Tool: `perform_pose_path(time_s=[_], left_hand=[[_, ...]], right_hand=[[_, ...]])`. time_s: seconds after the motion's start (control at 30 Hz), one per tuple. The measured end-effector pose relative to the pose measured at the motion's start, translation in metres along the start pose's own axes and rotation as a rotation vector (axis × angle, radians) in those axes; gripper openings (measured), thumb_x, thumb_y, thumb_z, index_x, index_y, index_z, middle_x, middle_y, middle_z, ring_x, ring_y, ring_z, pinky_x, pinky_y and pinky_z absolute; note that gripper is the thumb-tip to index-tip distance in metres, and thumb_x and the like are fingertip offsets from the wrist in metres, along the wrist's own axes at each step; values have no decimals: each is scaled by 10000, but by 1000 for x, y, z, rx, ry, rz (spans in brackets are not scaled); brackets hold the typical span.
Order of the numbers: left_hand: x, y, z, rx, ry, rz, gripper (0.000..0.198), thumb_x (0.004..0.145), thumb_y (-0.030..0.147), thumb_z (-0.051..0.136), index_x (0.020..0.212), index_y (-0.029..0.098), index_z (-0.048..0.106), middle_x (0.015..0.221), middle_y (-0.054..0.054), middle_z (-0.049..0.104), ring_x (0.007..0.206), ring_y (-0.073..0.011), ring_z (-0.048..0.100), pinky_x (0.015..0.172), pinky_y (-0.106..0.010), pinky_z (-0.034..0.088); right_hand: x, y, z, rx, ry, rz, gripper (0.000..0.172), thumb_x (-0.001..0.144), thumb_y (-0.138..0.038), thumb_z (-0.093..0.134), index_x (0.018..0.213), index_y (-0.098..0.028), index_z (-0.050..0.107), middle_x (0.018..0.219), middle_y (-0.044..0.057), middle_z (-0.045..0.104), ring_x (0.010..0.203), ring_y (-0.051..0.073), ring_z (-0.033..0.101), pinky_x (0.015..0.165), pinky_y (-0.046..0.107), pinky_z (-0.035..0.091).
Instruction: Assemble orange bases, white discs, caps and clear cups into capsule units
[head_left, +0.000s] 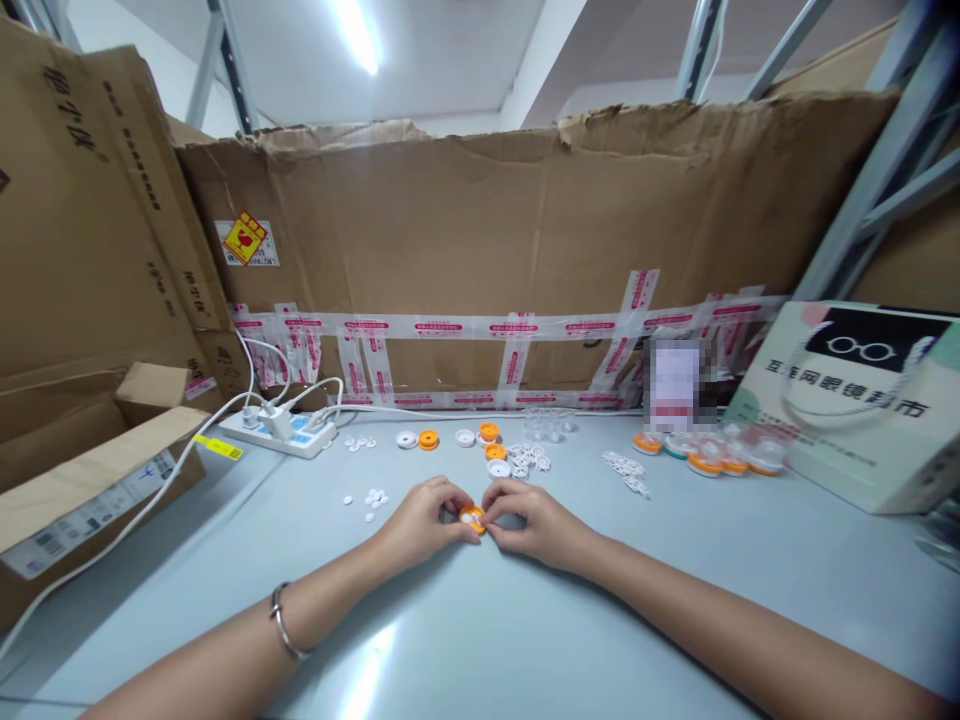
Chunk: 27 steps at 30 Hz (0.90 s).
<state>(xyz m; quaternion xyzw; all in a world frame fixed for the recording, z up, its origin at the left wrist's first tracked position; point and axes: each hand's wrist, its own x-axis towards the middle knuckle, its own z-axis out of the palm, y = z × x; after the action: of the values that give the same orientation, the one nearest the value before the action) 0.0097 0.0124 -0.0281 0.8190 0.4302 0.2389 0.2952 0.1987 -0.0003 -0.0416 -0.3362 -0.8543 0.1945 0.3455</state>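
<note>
An orange round plastic cap (pixel 472 518) with white inside lies between my two hands, low over the table. Its left side is gripped by my left hand (pixel 431 520), thumb in front and fingers behind. My right hand (pixel 529 520) pinches at the cap's right edge; whether a small part sits between those fingertips is too small to tell. Just behind my hands are a white round cap (pixel 498 467), an orange cap (pixel 495 453) and a pile of small white pieces (pixel 529 458). Small white discs (pixel 376 497) lie to the left of my left hand.
A white power strip (pixel 279 428) with cables stands at the back left, near an open cardboard box (pixel 97 490). Clear domed pieces with coloured bases (pixel 709 462) cluster at right beside a paper bag (pixel 847 400). A large taped carton (pixel 450 240) walls off the back.
</note>
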Motion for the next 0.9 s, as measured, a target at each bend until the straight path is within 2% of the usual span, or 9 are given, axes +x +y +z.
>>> perform_pose_path(time_s=[0.13,0.3,0.4,0.53,0.67,0.8,0.9], left_hand=[[-1,0,1,-2,11,15,259,623,310,723,824,159,661,778,-25,569,736,-148,535,655,-226,405],[-1,-2,3,-24,45,72,239,644,275,705,838,158,628,769,-8,561,690,-130,528,627,-222,416],[-3,-2,3,-59,55,140,242,674,241,681,893,162,616,793,-10,555,679,-121,533,641,-231,438],[-4,-3,4,-142,75,190,250,690,225,669,923,156,612,848,-35,568,718,-133,562,690,-260,471],[-3,-3,2,-214,89,242,251,706,221,653,944,152,621,885,-54,583,755,-147,591,719,-280,490],[-4,1,0,-106,101,274,275,746,200,611,1021,184,608,913,-58,631,835,-169,603,771,-302,473],[-6,4,-1,4,84,274,408,781,177,567,1178,240,497,1036,-49,640,953,-187,583,862,-347,424]], right_hand=[[-1,0,1,66,-9,41,90,682,-143,602,763,-178,622,853,39,613,790,152,582,745,272,455],[1,-3,2,194,-20,197,251,692,-246,639,917,-183,546,875,34,619,815,168,568,748,301,446],[2,-4,3,394,-47,254,317,684,-288,653,946,-193,503,898,33,615,816,158,572,764,312,445],[4,0,5,721,-34,403,433,604,-320,723,922,-204,453,778,-12,608,725,129,592,707,287,457],[6,2,3,931,-13,525,479,553,-295,766,911,-202,463,746,-28,631,684,115,619,693,271,463],[6,-2,-5,1063,-4,623,428,600,-313,743,914,-187,481,732,-11,662,683,116,643,685,255,478],[5,-7,-10,1108,-21,687,406,637,-315,721,938,-183,483,743,6,679,732,125,657,697,243,490]])
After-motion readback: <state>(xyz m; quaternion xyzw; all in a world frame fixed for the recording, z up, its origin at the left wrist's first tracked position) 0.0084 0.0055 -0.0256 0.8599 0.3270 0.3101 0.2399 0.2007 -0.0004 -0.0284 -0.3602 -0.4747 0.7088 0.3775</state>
